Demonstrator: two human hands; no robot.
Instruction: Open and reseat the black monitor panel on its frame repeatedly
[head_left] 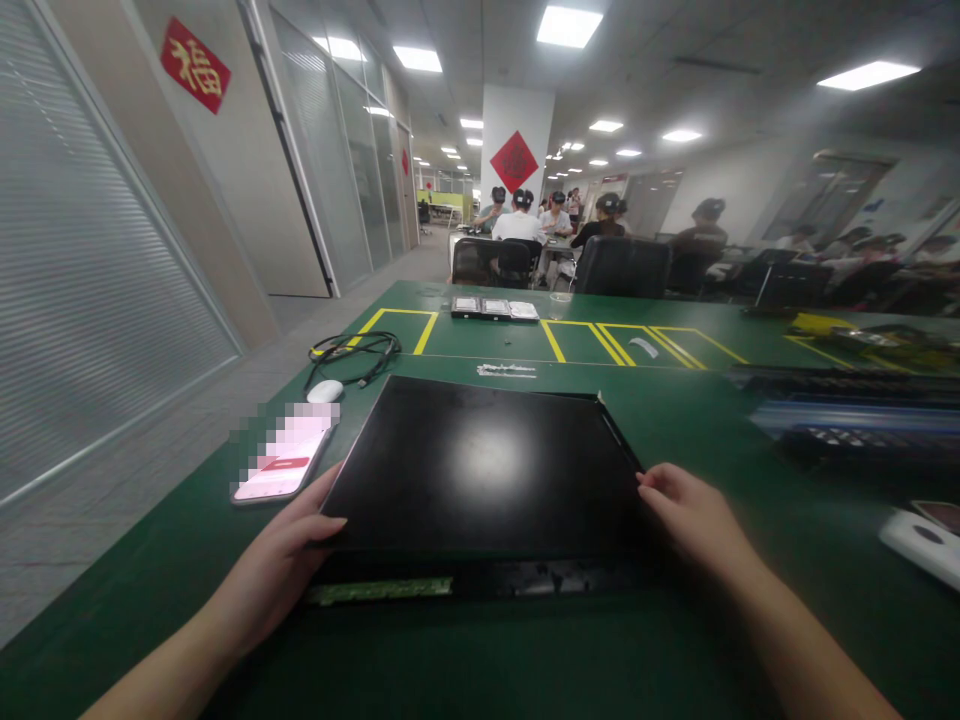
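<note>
Lying between left fingers [319, 528] and right fingers [664, 484], the black panel [487, 465] is gripped at both sides.

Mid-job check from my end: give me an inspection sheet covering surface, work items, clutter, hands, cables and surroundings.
Surface: green table with yellow tape markings.
Job's things: black panel between the hands; a green strip shows below its near edge.
Clutter: phone, mouse, three flat units at the far side, white device at right; other items at right too blurred to name.
Hands: left hand grips the panel's left edge; right hand pinches its right edge.
Cables: black cable, coiled beyond the mouse.
Surroundings: people seated beyond the table.
</note>
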